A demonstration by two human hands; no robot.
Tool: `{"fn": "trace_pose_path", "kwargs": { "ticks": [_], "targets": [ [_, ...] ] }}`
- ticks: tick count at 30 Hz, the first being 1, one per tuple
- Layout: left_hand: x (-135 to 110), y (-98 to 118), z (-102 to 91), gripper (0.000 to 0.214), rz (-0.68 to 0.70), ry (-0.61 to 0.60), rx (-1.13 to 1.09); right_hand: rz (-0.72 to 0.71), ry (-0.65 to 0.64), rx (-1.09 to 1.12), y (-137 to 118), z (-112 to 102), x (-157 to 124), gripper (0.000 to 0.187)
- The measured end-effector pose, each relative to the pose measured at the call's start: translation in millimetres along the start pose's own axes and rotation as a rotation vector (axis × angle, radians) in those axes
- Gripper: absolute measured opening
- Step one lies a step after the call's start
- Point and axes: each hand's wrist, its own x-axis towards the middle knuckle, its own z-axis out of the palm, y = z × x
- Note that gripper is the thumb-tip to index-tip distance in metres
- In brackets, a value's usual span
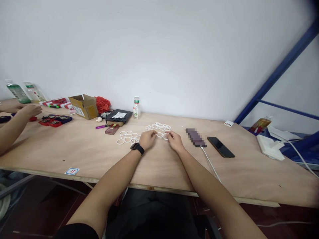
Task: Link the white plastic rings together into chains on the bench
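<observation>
My left hand (148, 140), with a black watch on its wrist, pinches the left side of a pair of thin white plastic rings (165, 138). On the other side, my right hand (175, 142) grips the same pair between thumb and fingers. The two rings lie side by side, low over the table; whether they are joined I cannot tell. Just behind my hands is a heap of similar white rings (159, 126). More white rings (127, 139) lie spread out left of my left hand, partly hidden by it.
A bottle (136, 108) stands by the wall. Leftward are a black package (119, 115), a dark red box (112, 129) and an open carton (86, 108). Two phones (220, 147) (196, 137), one cabled, lie right. Another person's hands (30, 111) work at far left.
</observation>
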Motion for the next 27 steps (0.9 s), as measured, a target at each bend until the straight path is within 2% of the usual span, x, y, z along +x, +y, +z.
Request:
{"fn": "trace_pose_path", "kwargs": {
  "ticks": [5, 10, 14, 19, 24, 27],
  "targets": [
    [1, 1, -0.6, 0.018, 0.006, 0.0, -0.001, -0.039, 0.05, -0.007, -3, -2, 1, 0.033],
    [2, -3, -4.1, 0.019, -0.031, 0.034, -0.021, 0.039, 0.13, -0.002, 5, -9, 4, 0.037],
    [2, -4, -2.6, 0.017, -0.008, 0.056, -0.034, 0.049, 0.097, -0.073, 17, -9, 8, 0.044],
    [1, -3, 0.8, 0.014, 0.043, 0.062, -0.032, -0.139, -0.016, -0.134, 17, -2, 8, 0.05],
    [1, -1, 0.4, 0.014, 0.079, 0.042, -0.023, -0.28, -0.013, -0.129, 1, 1, 0, 0.029],
    [-1, 3, -1.2, 0.015, 0.104, 0.022, -0.031, -0.338, -0.041, -0.088, -8, 4, -5, 0.023]
  ]
}}
